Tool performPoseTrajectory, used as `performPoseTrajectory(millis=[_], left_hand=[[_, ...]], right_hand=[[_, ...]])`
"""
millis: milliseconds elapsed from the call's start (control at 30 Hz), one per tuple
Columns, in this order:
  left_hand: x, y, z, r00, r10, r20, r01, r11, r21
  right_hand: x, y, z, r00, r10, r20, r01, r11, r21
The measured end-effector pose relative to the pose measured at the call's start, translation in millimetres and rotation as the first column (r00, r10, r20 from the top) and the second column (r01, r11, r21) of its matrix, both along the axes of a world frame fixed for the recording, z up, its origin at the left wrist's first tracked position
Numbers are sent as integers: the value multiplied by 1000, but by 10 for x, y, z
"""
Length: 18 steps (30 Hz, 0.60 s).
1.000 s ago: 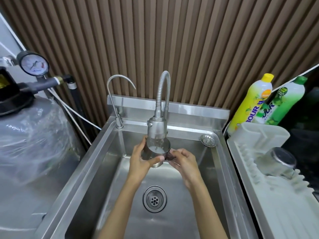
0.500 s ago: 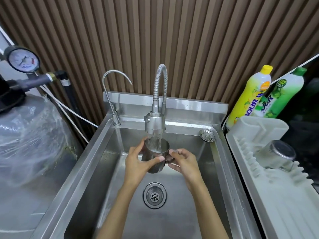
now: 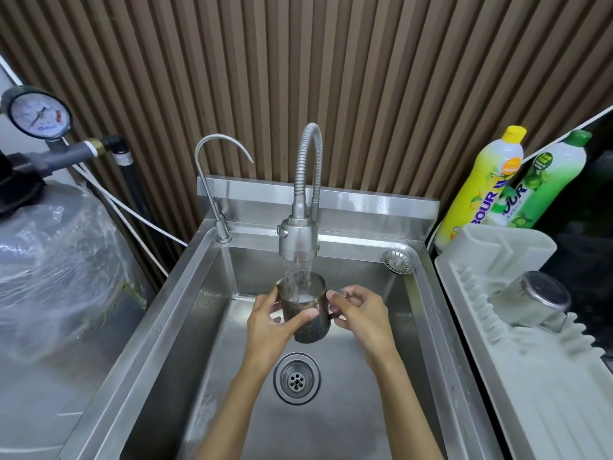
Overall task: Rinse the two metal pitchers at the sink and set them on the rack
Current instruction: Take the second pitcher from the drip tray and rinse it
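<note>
A metal pitcher (image 3: 306,322) is held upright over the steel sink (image 3: 185,310), right under the flexible spray tap (image 3: 298,242). Water streams from the tap into its mouth. My left hand (image 3: 270,322) wraps the pitcher's body from the left. My right hand (image 3: 360,312) grips its handle on the right. The second metal pitcher (image 3: 530,298) lies tilted, bottom up, on the white drying rack (image 3: 544,386) to the right of the sink.
The drain (image 3: 296,378) lies just below the pitcher. A thin gooseneck tap (image 3: 219,190) stands at the back left. Yellow (image 3: 481,190) and green (image 3: 539,184) detergent bottles lean behind the rack. A plastic-wrapped tank (image 3: 56,260) with a pressure gauge (image 3: 38,114) fills the left.
The pitcher has come down a little from right against the tap head, so the falling water now shows. Both hands keep their hold.
</note>
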<state>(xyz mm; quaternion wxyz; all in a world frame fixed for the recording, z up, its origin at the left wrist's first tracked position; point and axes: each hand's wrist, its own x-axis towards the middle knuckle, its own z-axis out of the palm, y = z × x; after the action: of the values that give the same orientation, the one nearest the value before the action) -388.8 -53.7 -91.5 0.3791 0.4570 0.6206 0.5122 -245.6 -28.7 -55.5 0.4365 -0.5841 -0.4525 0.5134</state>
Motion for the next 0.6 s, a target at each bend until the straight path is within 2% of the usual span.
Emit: performPoseTrajectory(millis=[167,300,467,600], left_hand=[[24,10,-14,999,-7,32,6,1000,20],[46,-2,-21,997,-8,77,4,999,50],[14,-2,-50,987,-29,160,16,996,82],[-19,6,-5,991,-35,131,20,993,114]], right_hand=[[15,-11,34,999,-10,35,8,999,40],[8,-16,0,1000,-25,2,25,999,25],[-36,-34,-58,996,-2,-84,3,1000,12],[-82,-53,-83,974,9,-224,-14,1000,-21]])
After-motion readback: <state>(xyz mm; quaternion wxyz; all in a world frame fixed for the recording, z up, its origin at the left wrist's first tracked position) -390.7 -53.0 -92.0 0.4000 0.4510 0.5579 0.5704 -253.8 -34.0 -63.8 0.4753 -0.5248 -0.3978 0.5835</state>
